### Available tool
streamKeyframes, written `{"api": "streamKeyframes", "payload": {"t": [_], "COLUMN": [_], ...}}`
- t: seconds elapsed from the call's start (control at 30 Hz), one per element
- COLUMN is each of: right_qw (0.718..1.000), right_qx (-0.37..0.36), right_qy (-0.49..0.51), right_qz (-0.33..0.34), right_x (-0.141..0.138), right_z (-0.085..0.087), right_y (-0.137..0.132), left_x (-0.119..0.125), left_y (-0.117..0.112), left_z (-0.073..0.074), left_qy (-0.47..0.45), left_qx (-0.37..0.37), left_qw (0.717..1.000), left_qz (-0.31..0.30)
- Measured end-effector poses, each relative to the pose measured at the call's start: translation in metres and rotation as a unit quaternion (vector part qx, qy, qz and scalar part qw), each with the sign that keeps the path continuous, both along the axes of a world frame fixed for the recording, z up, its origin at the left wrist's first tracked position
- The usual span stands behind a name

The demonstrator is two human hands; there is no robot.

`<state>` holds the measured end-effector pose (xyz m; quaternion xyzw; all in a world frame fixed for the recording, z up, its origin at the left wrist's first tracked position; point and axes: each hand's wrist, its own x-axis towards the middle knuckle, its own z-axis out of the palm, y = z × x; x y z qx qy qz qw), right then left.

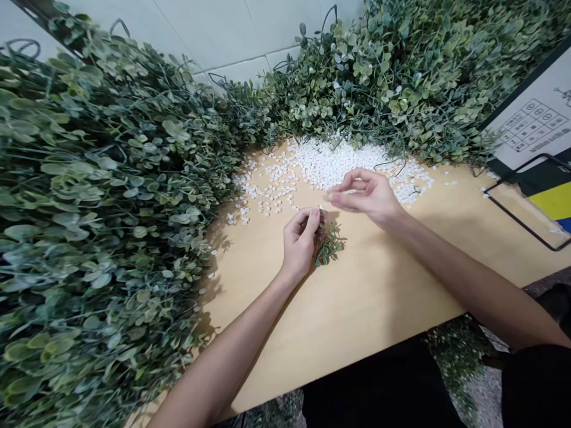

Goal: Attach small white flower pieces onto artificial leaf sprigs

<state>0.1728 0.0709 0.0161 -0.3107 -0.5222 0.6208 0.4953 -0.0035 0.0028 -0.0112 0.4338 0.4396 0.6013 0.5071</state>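
Leafy sprig (329, 245), green, 1 piece: located low over the middle of the surface (357, 297), in the grasp of our left hand (300, 242). A small white spot shows at its top, beside our thumb tip; too small for us to identify.

Small white pieces (325, 165), round, many: loose on the surface, heaped densely towards the back and scattered more thinly to the left, with a few strays along the left foliage.

Left foliage (111, 208), 1 large mass: piled high along the left side. Back foliage (401, 77), 1 large mass: against the pale wall (232, 30), bordering the white heap.

Printed panel (530, 128), dark-edged: leaning at the far right, near a black wire frame (520, 220) and a yellow-and-blue item (553, 199).

Hands, 2. Left: our forearm comes up from the lower edge, fingers curled, thumb pressed along the top, closed on the sprig. Right: our right hand (372, 199) is raised in front of the white heap, wrist bent inward, thumb and forefinger brought close together, pointing towards the left hand but apart from it; blur keeps us from telling whether anything sits between those tips.
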Motion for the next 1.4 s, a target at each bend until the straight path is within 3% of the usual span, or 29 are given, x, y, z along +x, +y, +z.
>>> {"api": "streamKeyframes", "payload": {"t": [0.1, 0.2, 0.33, 0.43, 0.57, 0.7, 0.87, 1.0, 1.1, 1.23, 1.4], "right_qw": [0.991, 0.954, 0.866, 0.805, 0.776, 0.803, 0.897, 0.957, 0.963, 0.946, 0.948], "right_qx": [0.075, 0.187, 0.337, 0.401, 0.410, 0.386, 0.314, 0.198, 0.138, 0.121, 0.131], "right_qy": [-0.048, -0.174, -0.361, -0.437, -0.479, -0.454, -0.311, -0.199, -0.173, -0.193, -0.189], "right_qz": [-0.102, -0.159, -0.076, -0.009, 0.020, 0.034, 0.028, 0.080, 0.152, 0.229, 0.220], "right_x": [0.012, 0.025, 0.038, 0.042, 0.043, 0.043, 0.037, 0.030, 0.026, 0.023, 0.019], "right_z": [0.000, -0.002, 0.002, 0.007, 0.006, 0.002, 0.007, 0.013, 0.014, 0.007, -0.001], "right_y": [0.013, 0.021, 0.021, 0.021, 0.024, 0.024, 0.015, 0.005, -0.001, -0.002, -0.002], "left_x": [0.000, 0.001, 0.004, 0.005, 0.006, 0.006, 0.005, 0.003, 0.002, 0.001, 0.000], "left_y": [0.000, -0.001, -0.003, -0.005, -0.004, -0.003, -0.002, 0.001, 0.003, 0.004, 0.002], "left_z": [0.001, 0.003, 0.006, 0.007, 0.006, 0.006, 0.004, 0.000, -0.003, -0.005, -0.004], "left_qy": [0.021, 0.073, 0.091, 0.113, 0.081, 0.051, 0.066, 0.054, 0.034, 0.028, 0.037], "left_qx": [0.006, 0.007, 0.012, 0.032, 0.049, 0.041, 0.062, 0.066, 0.061, 0.077, 0.090], "left_qw": [1.000, 0.997, 0.996, 0.993, 0.995, 0.997, 0.993, 0.990, 0.990, 0.989, 0.990], "left_qz": [0.017, 0.018, 0.013, 0.014, 0.039, 0.034, 0.075, 0.117, 0.126, 0.122, 0.105]}}
